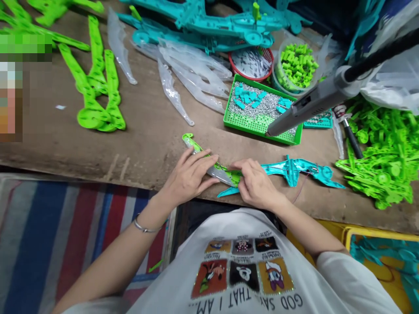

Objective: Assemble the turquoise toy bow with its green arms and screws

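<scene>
My left hand (pixel 193 176) grips a clear plastic blade (pixel 222 175) laid against a bright green plastic arm (pixel 191 141); its fingers lie across the top and the thumb is along the near edge. My right hand (pixel 257 182) is closed, with bent fingers pinching the right end of the green arm, where the fingertips hide the joint. Beneath and beside that hand lies a turquoise bow-shaped plastic frame (pixel 291 169), with a thin string or wire hanging from it. Its left tip pokes out below the clear blade.
A grey powered screwdriver (pixel 307 102) hangs over a green tray (pixel 262 128) of screws and turquoise clips. Behind are a red basket (pixel 270 61), a tub of green pieces (pixel 283 83) and clear blades (pixel 173 93). Green parts (pixel 382 161) are heaped at right; turquoise frames (pixel 209 26) lie at back.
</scene>
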`<action>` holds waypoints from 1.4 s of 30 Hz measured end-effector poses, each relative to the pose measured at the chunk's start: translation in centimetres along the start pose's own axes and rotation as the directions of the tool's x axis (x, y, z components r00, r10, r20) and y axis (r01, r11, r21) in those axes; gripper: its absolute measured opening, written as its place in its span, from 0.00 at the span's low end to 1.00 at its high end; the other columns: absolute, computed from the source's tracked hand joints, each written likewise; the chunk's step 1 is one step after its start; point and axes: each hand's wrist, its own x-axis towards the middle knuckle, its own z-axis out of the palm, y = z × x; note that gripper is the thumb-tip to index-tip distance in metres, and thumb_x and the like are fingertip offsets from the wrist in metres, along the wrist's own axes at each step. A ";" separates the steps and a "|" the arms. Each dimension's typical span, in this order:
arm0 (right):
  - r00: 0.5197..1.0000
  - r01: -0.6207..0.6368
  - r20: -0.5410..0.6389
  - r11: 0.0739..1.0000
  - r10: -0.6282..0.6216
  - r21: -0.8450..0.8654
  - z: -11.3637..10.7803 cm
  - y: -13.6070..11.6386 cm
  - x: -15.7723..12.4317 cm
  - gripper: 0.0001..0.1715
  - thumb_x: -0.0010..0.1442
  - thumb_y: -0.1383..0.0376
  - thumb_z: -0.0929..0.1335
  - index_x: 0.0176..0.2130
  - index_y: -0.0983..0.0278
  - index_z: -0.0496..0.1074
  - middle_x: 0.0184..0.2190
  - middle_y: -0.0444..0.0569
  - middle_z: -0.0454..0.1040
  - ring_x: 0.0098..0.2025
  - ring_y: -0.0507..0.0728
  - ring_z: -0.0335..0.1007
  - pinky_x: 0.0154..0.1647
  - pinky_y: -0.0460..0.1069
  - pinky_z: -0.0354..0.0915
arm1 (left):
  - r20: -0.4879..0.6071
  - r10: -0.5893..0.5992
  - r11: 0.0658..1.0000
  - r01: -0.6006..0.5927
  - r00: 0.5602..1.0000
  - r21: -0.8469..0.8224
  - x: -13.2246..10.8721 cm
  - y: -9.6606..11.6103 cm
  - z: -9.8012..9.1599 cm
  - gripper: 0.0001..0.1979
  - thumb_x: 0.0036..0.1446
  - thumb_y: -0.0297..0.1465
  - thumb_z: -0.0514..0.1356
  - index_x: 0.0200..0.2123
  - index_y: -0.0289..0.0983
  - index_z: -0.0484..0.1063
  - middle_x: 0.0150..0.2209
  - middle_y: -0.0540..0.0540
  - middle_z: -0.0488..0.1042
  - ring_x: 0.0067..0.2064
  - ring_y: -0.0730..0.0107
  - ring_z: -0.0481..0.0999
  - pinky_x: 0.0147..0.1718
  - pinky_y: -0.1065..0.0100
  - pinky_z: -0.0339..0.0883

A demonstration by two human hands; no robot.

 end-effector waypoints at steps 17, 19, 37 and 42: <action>0.992 0.124 0.048 0.985 -0.120 -0.117 0.4 0.3 1.8 0.28 0.60 0.79 0.62 0.58 0.67 0.63 0.50 0.57 0.78 0.48 0.63 0.72 0.49 0.56 0.63 | -0.030 -0.002 1.000 0.002 1.000 0.004 0.2 0.8 -0.1 0.39 0.67 0.39 0.63 0.73 0.39 0.48 0.62 0.34 0.74 0.67 0.51 0.70 0.69 0.41 0.57; 0.991 0.128 0.046 0.984 -0.124 -0.124 0.5 0.4 1.8 0.28 0.58 0.80 0.62 0.57 0.67 0.64 0.49 0.57 0.78 0.47 0.63 0.72 0.49 0.56 0.63 | -0.020 -0.002 1.000 0.001 1.000 -0.011 0.1 0.5 -0.3 0.37 0.68 0.39 0.62 0.73 0.38 0.49 0.64 0.34 0.73 0.69 0.51 0.68 0.69 0.41 0.58; 1.000 0.007 -0.021 0.998 -0.009 -0.070 -2.2 1.2 1.9 0.26 0.59 0.77 0.62 0.56 0.65 0.67 0.49 0.57 0.77 0.52 0.64 0.74 0.55 0.60 0.69 | -0.502 -0.737 0.477 0.874 0.453 0.089 3.8 -15.3 -9.4 0.13 0.50 0.36 0.66 0.27 0.33 0.69 0.46 0.32 0.78 0.62 0.39 0.69 0.60 0.31 0.53; 0.975 -0.019 -0.220 0.998 0.031 0.059 -4.4 1.0 2.5 0.22 0.63 0.75 0.63 0.54 0.61 0.70 0.50 0.52 0.79 0.53 0.60 0.76 0.56 0.58 0.71 | -0.535 -0.712 0.559 0.828 0.455 -0.041 2.9 -11.9 -11.1 0.13 0.60 0.42 0.62 0.37 0.36 0.74 0.37 0.40 0.79 0.50 0.49 0.81 0.50 0.44 0.66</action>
